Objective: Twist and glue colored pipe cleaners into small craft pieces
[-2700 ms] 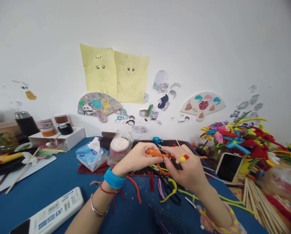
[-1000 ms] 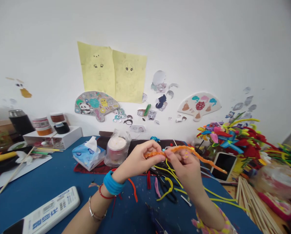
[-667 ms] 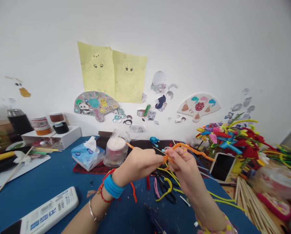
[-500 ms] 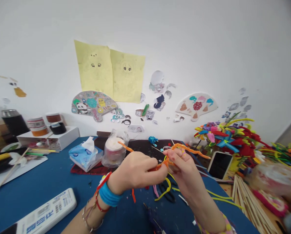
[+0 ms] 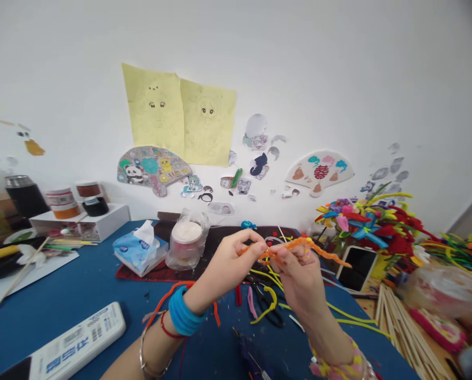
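Head view: my left hand (image 5: 226, 264) and right hand (image 5: 297, 274) both pinch the orange pipe cleaner (image 5: 299, 245) above the blue table (image 5: 73, 295). I judge it light, fuzzy and bendy, best gripped close beside the twist.

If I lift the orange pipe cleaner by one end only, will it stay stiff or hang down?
The orange pipe cleaner probably keeps its shape: its free end juts sideways past the right hand without drooping. Its wavy bends suggest it deforms easily. It looks thin, so likely very light.
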Motion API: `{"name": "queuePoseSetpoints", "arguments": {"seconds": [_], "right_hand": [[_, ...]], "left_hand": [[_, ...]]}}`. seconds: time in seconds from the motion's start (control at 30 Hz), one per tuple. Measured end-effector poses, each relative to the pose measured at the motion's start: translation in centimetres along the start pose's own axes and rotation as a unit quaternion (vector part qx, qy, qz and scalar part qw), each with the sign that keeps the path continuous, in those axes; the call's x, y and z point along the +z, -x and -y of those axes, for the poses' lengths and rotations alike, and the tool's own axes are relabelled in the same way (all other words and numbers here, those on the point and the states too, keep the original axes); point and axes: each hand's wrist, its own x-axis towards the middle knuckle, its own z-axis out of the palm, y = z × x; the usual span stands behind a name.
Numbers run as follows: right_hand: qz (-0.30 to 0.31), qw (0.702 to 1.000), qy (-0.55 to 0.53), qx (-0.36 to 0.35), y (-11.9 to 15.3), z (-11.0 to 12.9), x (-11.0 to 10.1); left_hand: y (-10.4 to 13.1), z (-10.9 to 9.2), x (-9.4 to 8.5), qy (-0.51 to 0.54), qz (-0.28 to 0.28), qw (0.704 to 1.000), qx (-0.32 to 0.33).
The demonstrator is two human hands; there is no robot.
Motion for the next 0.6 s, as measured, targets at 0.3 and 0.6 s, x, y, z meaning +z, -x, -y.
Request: {"name": "queuePoseSetpoints", "arguments": {"seconds": [0.3,0.6], "right_hand": [[-0.003,0.998,-0.034,0.057,-0.5,0.3,0.3],[0.011,0.993,-0.03,0.118,-0.4,-0.6,0.8]], "left_hand": [[-0.3,1.8,-0.2,-0.352,-0.025,0.927,0.131],[-0.6,2.1,-1.1,-0.464,-0.11,0.851,0.221]]}}
